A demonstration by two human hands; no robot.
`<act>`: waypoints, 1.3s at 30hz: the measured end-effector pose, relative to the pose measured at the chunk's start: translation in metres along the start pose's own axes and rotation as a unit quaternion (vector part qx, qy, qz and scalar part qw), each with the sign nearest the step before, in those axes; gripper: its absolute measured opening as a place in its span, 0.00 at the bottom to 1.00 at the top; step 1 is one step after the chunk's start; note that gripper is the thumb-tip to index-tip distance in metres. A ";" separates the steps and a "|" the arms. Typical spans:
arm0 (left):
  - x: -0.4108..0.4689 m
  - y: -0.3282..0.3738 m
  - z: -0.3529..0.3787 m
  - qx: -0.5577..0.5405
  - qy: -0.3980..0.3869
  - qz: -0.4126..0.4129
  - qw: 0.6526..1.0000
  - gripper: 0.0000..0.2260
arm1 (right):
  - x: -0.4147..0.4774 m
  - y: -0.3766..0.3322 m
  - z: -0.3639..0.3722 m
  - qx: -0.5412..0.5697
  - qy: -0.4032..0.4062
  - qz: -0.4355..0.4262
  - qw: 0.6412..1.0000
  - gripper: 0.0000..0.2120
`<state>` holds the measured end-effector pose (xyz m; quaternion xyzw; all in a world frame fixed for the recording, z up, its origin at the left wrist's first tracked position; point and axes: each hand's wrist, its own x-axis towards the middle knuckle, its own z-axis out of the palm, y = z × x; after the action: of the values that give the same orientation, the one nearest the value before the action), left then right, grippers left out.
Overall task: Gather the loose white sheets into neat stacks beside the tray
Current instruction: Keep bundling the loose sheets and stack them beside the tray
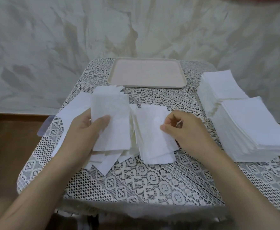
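**Both hands on paper, two stacks at my right**

My left hand (87,128) grips a small bundle of white sheets (112,123). The thumb is curled over the top face and the fingers are hidden underneath. The bundle is tilted up off the table, at about 9 o'clock from the table's middle.

My right hand (185,130) has its fingers curled in. Thumb and forefinger pinch the right edge of the top sheet (152,135), which lies on a few more sheets near the middle of the table. My hands are apart, but the bundle and the top sheet sit just beside each other.

Under and around the bundle lies a loose pile (102,161). It fans out crookedly toward 7 and 10 o'clock, with corners sticking out at odd angles.

The pale pink tray (146,73) sits flat at 12 o'clock, near the far edge. At 3 o'clock is the near stack (252,127), thick and fairly square. Right behind it, at 2 o'clock, is the far stack (222,85). I cannot tell whether the two touch. The far stack lies to the right of the tray, apart from it.

A white lace cloth (152,183) covers the table. A wooden floor (11,146) shows off past 9 o'clock, and a mottled pale wall (69,39) stands beyond 12.
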<state>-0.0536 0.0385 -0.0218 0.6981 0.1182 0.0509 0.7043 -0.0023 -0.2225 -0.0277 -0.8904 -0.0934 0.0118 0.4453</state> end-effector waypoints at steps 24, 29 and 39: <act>0.000 0.001 -0.002 -0.019 -0.004 -0.011 1.000 0.10 | 0.006 -0.006 0.005 -0.080 -0.019 0.088 0.993 0.14; 0.000 0.004 -0.001 -0.027 -0.011 -0.018 0.999 0.09 | 0.009 -0.002 0.002 -0.035 -0.037 0.094 0.994 0.15; -0.004 0.003 0.005 -0.026 -0.016 -0.020 0.999 0.11 | 0.003 0.000 -0.006 0.112 -0.047 0.120 0.985 0.07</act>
<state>-0.0558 0.0325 -0.0186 0.6777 0.1194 0.0288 0.7250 0.0012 -0.2270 -0.0241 -0.8383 -0.0052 0.1171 0.5325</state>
